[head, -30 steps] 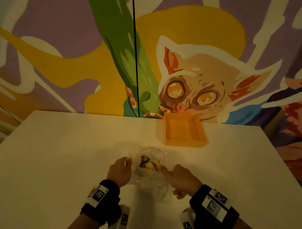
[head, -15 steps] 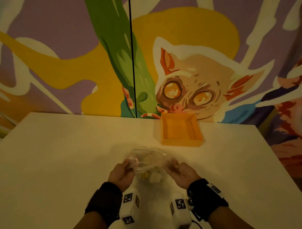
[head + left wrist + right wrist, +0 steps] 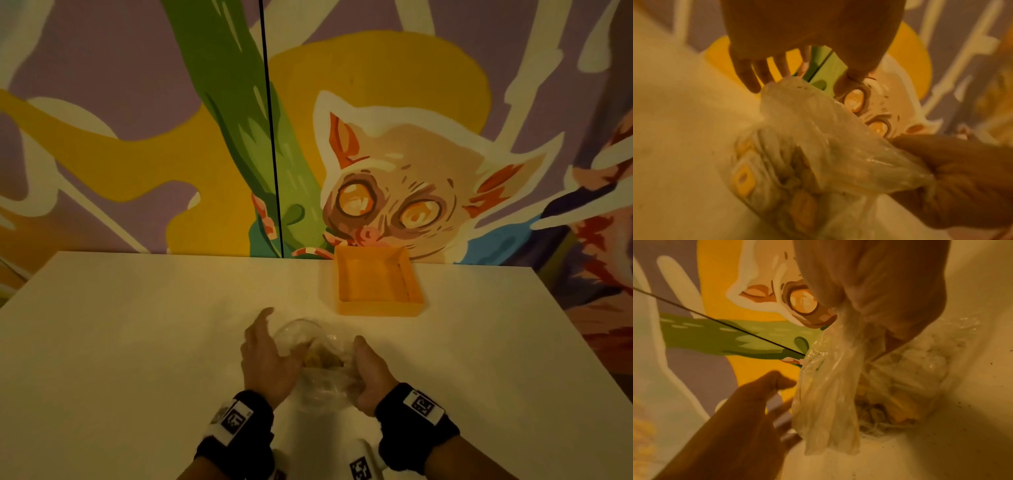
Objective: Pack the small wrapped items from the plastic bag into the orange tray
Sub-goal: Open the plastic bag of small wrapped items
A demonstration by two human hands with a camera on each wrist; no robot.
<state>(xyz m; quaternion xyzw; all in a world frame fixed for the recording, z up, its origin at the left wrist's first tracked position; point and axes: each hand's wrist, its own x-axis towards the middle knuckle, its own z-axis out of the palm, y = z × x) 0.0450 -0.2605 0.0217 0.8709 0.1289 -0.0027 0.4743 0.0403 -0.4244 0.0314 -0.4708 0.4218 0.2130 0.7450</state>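
Clear plastic bag (image 3: 318, 363) lies on the white bench (image 3: 137, 342), on the near side of the orange tray (image 3: 376, 310) and apart from it. Bag crumpled, film hazy. Inside it, small wrapped items (image 3: 743, 180), pale wrappers with yellow-orange patches, bunched toward the bag's lower end; count not readable through the film.

Left hand (image 3: 263, 359) at the bag's left side, fingers (image 3: 745, 76) straight and spread, tips at the raised edge of the film; whether they press it or only brush it, cannot tell.

Right hand (image 3: 371, 373) at the bag's right side, fingers curled round a gathered twist of film, gripping it; the twist runs out from under the palm in the right wrist view (image 3: 879, 288).

Orange tray sits at the bench's far edge, square, low-walled, beyond the bag and slightly to its right. Behind the tray, a painted wall mural (image 3: 394, 192) of a big-eyed animal.
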